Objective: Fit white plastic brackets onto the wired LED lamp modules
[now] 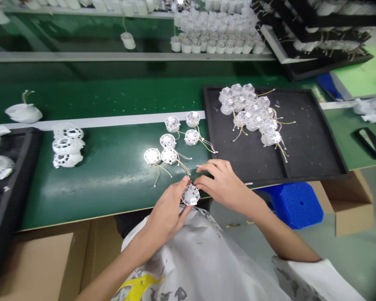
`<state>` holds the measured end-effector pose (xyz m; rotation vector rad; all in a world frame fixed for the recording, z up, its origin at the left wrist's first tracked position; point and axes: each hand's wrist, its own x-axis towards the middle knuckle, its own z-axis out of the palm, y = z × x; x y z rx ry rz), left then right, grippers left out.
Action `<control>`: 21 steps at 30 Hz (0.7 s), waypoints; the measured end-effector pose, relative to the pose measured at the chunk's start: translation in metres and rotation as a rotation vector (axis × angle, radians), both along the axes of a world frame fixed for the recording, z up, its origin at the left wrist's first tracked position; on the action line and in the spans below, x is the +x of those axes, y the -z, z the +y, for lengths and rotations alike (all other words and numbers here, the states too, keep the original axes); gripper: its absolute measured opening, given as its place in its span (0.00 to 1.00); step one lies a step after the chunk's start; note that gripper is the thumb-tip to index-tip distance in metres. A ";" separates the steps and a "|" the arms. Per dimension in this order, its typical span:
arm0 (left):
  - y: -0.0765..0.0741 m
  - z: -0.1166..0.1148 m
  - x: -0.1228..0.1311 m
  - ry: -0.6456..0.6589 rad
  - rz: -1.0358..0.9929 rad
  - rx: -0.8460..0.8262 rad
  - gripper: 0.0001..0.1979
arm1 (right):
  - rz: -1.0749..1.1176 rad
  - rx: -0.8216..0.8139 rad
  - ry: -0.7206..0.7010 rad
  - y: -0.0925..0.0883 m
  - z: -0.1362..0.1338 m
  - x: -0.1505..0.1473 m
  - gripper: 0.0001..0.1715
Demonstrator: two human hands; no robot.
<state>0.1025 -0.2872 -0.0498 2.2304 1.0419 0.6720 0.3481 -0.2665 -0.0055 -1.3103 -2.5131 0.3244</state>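
Round white housing (190, 195) sits pinched in my left grip (165, 212), right at the front edge of the green tabletop (97, 188). A small white label (193, 201) shows near its lower rim. My right grip (225, 186) is loosely spread, its fingers (204, 180) curved just beside the housing; I cannot tell whether they touch it. Six more housings (172, 123) with yellow wires (207, 146) lie on the tabletop just ahead of my hands, beside a black tray (313, 138) holding a tight cluster of wired housings (247, 113). Further left, three white unwired parts (67, 146) lie in a short row near a second black tray (28, 167). Below the tabletop's edge on my right are a blue perforated plastic stool (296, 205) and a cardboard box (347, 200).
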 end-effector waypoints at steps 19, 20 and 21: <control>-0.001 -0.005 -0.151 -0.471 -0.034 -0.003 0.22 | 0.282 -0.461 -0.085 0.013 0.046 -0.180 0.17; 0.004 0.001 -0.159 -0.511 0.000 0.035 0.23 | 0.308 -0.463 -0.059 0.011 0.050 -0.191 0.17; 0.009 0.007 -0.168 -0.547 0.048 0.063 0.24 | 0.320 -0.451 -0.025 0.008 0.054 -0.200 0.21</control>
